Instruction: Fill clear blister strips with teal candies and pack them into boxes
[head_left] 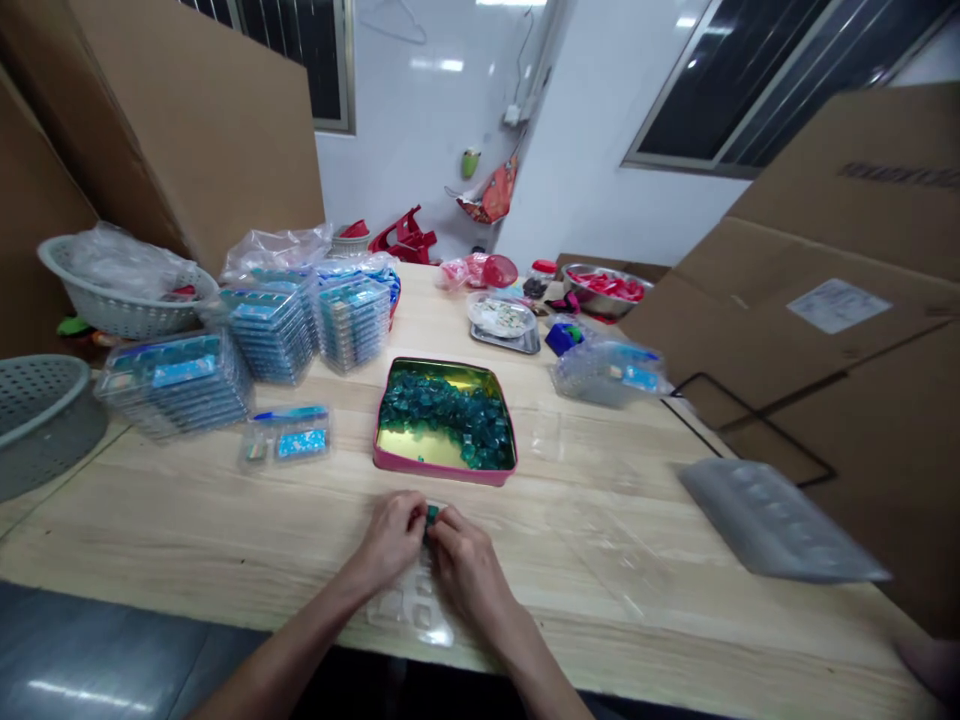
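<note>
My left hand (391, 538) and my right hand (466, 556) meet near the table's front edge, fingers pinched together. Between their fingertips is a small teal translucent piece (432, 514); both appear to grip it, at the upper end of a transparent moulded plastic tray (421, 612). That tray has several small square hollows and lies flat under my hands, partly covered by them. Just beyond my fingers stands a pink-rimmed tin (445, 470), gold inside, holding many loose teal pieces (442, 408).
Left of the tin lies a filled blister tray (289, 438). Stacks of filled trays (184, 380) and grey baskets (45, 420) stand farther left. Transparent trays (615, 550) lie at right, beside a stack of trays (776, 520). Cardboard (810, 330) borders the right side; a metal bowl (606, 292) stands behind.
</note>
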